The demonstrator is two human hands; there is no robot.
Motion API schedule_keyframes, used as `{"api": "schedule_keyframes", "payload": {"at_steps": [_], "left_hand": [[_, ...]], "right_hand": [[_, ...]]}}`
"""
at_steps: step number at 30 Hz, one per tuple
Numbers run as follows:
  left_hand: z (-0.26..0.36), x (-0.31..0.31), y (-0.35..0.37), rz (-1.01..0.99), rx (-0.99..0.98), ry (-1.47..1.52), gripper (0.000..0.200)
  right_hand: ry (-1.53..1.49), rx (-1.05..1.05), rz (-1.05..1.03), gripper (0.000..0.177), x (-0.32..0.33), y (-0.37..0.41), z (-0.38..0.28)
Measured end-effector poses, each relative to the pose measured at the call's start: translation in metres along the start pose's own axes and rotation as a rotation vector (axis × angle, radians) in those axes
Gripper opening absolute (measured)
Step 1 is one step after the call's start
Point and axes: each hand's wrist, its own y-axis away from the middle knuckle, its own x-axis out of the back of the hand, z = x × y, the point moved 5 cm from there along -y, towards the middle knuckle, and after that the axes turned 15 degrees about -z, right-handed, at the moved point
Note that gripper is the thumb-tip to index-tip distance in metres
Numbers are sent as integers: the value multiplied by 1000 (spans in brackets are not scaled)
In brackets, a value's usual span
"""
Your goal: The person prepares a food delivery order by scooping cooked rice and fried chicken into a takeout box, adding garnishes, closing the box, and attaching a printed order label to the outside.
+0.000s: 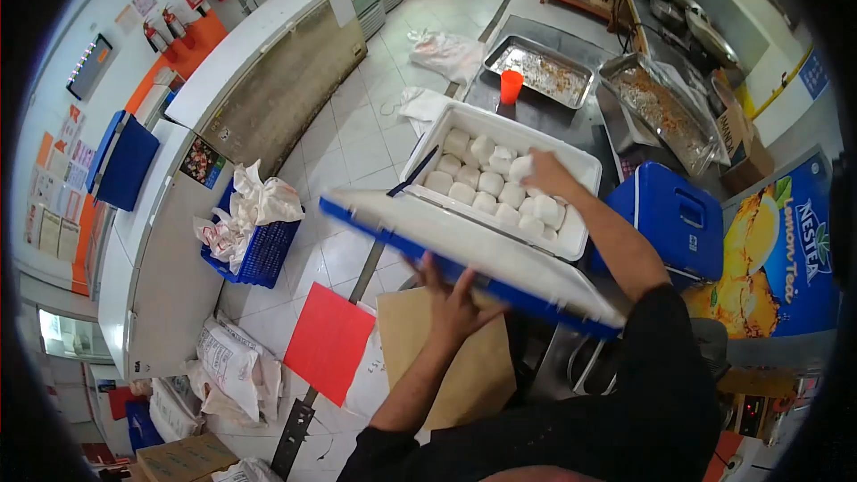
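Observation:
A white-lined cooler box [585,187] sits on the metal counter with rows of round white dough balls [490,183] inside. My right hand [552,174] reaches in over the far right side, its fingers curled onto one dough ball [521,170]. The cooler's lid [455,245], white inside with a blue outer edge, is raised and tilted along the near side. My left hand [453,303] is against the blue side of the lid, fingers spread. A dark stick-like thing [413,171] lies across the box's left corner.
Behind the box are an orange cup [511,87] and a metal tray [540,71] with crumbs. A second tray [659,112] and a blue cooler [665,223] stand at the right. A cardboard sheet [446,357] is near my body; a blue basket [259,250] is on the floor.

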Motion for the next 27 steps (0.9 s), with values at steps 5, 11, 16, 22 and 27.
{"api": "schedule_keyframes", "payload": {"at_steps": [5, 11, 16, 22, 27], "left_hand": [[34, 0, -138, -65, 30, -143, 81], [10, -37, -179, -123, 55, -201, 78], [7, -10, -23, -273, 135, -92, 69], [6, 107, 302, -125, 336, 131, 44], [69, 229, 516, -150, 959, -159, 46]], "right_hand": [[-172, 73, 960, 42, 214, 232, -97], [-326, 527, 1441, 47, 318, 407, -170], [-864, 639, 1059, 54, 200, 417, -162], [-1509, 490, -253, 51, -123, 340, -248], [-1145, 139, -990, 43, -290, 379, -318]]}}
